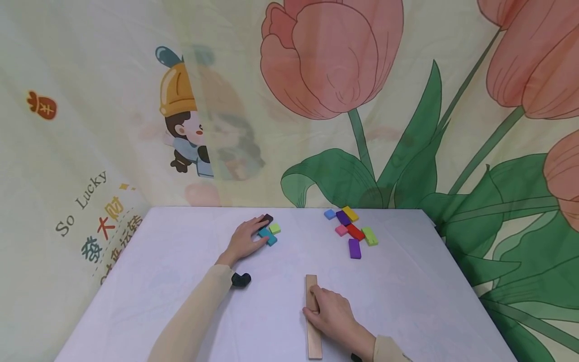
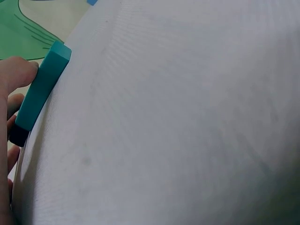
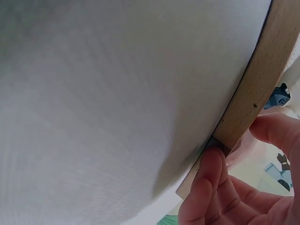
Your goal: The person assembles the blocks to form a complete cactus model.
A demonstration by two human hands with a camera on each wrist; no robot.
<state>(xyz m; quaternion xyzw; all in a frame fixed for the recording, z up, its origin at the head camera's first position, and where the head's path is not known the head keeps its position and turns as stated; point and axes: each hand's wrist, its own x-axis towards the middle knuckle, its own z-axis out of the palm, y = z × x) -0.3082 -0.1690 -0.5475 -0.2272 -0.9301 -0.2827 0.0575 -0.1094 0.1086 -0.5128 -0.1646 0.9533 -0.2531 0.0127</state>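
Observation:
In the head view my left hand (image 1: 246, 240) touches a teal block (image 1: 268, 236) with its thumb, and its fingertips reach a dark block (image 1: 267, 219). A small light green block (image 1: 275, 228) lies beside these two. The left wrist view shows the thumb against the side of the teal block (image 2: 44, 86), with the dark block (image 2: 18, 135) at its lower end; some fingers are partly hidden behind. My right hand (image 1: 333, 312) pinches a long wooden strip (image 1: 311, 286) between thumb and curled fingers, and the strip lies lengthwise toward me on the white table.
Several coloured blocks lie in a loose group at the table's back right, among them a red block (image 1: 355, 232), a yellow block (image 1: 350, 213) and a purple block (image 1: 355, 249). A black wrist device (image 1: 242, 280) sticks out beside the left sleeve. Behind the table (image 1: 398, 301) hangs a printed flower cloth (image 1: 334, 55).

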